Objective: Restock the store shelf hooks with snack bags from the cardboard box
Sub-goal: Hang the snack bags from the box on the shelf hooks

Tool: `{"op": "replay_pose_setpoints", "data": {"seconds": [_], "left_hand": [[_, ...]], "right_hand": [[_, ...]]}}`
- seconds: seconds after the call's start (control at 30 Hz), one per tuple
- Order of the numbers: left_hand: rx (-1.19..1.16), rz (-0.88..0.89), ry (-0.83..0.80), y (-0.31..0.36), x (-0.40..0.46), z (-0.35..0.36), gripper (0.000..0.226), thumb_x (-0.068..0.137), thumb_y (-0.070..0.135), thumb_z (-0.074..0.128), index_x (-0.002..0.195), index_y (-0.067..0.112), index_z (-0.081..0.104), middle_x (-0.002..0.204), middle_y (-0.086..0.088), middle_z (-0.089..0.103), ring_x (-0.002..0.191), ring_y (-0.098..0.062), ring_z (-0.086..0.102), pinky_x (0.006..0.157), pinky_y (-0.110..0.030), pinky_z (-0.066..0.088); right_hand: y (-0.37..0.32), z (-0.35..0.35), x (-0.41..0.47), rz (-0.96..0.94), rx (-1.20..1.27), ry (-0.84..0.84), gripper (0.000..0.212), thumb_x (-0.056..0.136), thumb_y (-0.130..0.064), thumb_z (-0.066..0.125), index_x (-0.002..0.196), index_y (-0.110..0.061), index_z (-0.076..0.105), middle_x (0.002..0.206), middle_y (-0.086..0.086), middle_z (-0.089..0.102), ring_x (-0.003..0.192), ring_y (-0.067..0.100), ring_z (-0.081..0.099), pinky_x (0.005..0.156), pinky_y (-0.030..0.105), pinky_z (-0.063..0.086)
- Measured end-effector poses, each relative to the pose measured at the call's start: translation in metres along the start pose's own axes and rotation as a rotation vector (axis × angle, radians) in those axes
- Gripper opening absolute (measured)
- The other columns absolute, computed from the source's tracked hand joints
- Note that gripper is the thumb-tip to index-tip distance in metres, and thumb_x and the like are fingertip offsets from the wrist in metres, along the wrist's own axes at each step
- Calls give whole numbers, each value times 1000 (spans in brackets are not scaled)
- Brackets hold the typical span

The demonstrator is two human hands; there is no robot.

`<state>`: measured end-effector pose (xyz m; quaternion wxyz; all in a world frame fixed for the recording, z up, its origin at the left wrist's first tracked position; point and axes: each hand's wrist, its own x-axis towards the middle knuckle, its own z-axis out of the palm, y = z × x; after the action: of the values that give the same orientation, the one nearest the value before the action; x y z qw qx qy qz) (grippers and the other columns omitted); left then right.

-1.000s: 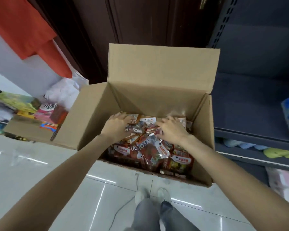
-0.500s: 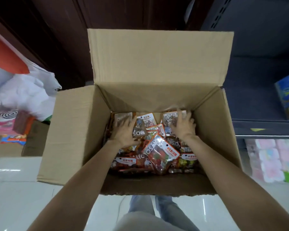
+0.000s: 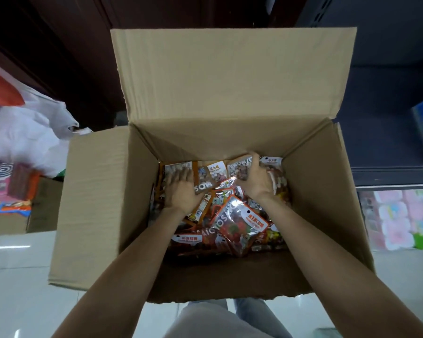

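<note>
Head view: hands [image 3: 217,185] press crinkly snack bags [image 3: 239,225] in corrugated cardboard box [image 3: 103,203].

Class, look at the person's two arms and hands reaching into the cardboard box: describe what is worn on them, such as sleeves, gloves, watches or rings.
Both forearms are bare up to the picture's lower edge, with no sleeve in sight. The left hand and the right hand wear no gloves. No watch, band or bracelet shows on either wrist. No ring can be made out, though the fingers are partly hidden among the snack bags.

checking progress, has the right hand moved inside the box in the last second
Yes. The right hand has moved toward the far wall of the cardboard box, now curling round snack bags there.
</note>
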<state>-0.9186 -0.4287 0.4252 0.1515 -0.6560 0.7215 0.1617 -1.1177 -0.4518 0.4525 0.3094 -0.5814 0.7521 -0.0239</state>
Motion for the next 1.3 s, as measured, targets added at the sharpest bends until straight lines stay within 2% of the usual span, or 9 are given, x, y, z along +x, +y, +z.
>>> {"op": "replay_pose_setpoints", "data": {"seconds": [0.2, 0.43, 0.57, 0.7, 0.8, 0.93, 1.0, 1.17, 1.3], "left_hand": [[266, 117, 20, 16, -6, -35, 30, 96, 8, 45, 125, 7, 51, 111, -9, 66, 100, -21, 66, 104, -33, 38], [92, 30, 131, 14, -25, -73, 20, 98, 14, 49, 110, 13, 66, 97, -7, 70, 92, -25, 67, 77, -34, 50], [-350, 68, 394, 11, -42, -91, 26, 93, 23, 60, 118, 16, 65, 90, -10, 73, 84, -29, 69, 73, -37, 52], [-1049, 35, 541, 14, -71, -121, 14, 84, 23, 74, 92, 13, 70, 82, 4, 72, 75, -7, 67, 70, -29, 54], [-1402, -15, 568, 20, -84, -141, 11, 83, 17, 74, 91, 17, 67, 87, 1, 73, 83, -13, 69, 76, -39, 58], [-1314, 108, 733, 40, -100, -159, 16, 86, 11, 71, 81, 19, 57, 78, 7, 64, 76, 2, 58, 70, -23, 48], [-1259, 202, 752, 51, -107, -166, 20, 87, 5, 68, 84, 20, 55, 95, 13, 65, 93, 9, 60, 79, -12, 45], [-1087, 241, 716, 67, -113, -181, 24, 92, 24, 65, 112, 15, 55, 91, 21, 65, 83, 3, 64, 74, -28, 56], [-1103, 323, 629, 83, -125, -197, 57, 88, 27, 69, 130, 42, 35, 103, 14, 70, 88, 1, 67, 81, -37, 57]], "right_hand": [[-7, 6, -8, 11, -27, 48, 92, 83, -12, 75, 150, -22, 13, 88, 14, 68, 74, 31, 64, 58, 39, 50], [-5, -18, -40, -88, -17, 186, 88, 91, -15, 64, 155, -25, 5, 68, 4, 59, 61, 26, 59, 45, 32, 31], [-6, -54, -47, -99, 8, 252, 60, 90, -23, 65, 143, -20, 36, 101, 16, 68, 95, 37, 64, 73, 41, 47], [-3, -106, -75, -219, 363, 391, 19, 91, -23, 64, 104, -11, 58, 93, 3, 69, 86, 22, 65, 73, 35, 50], [-4, -131, -105, -256, 670, 396, 4, 95, -22, 58, 96, -23, 62, 88, -8, 68, 83, 11, 63, 76, 31, 48], [-12, -143, -130, -323, 703, 415, 9, 93, -18, 62, 85, -23, 61, 70, -13, 62, 64, -2, 53, 61, 17, 40], [-13, -149, -137, -325, 695, 435, 13, 89, -17, 68, 81, -26, 61, 67, -20, 63, 61, -5, 54, 58, 11, 38], [-2, -166, -158, -334, 710, 469, 18, 80, -21, 77, 73, -32, 64, 70, -24, 65, 67, -4, 58, 61, 10, 40], [21, -194, -181, -291, 999, 607, 16, 81, -14, 76, 72, -24, 66, 63, -13, 65, 63, 6, 60, 55, 25, 48]]}}
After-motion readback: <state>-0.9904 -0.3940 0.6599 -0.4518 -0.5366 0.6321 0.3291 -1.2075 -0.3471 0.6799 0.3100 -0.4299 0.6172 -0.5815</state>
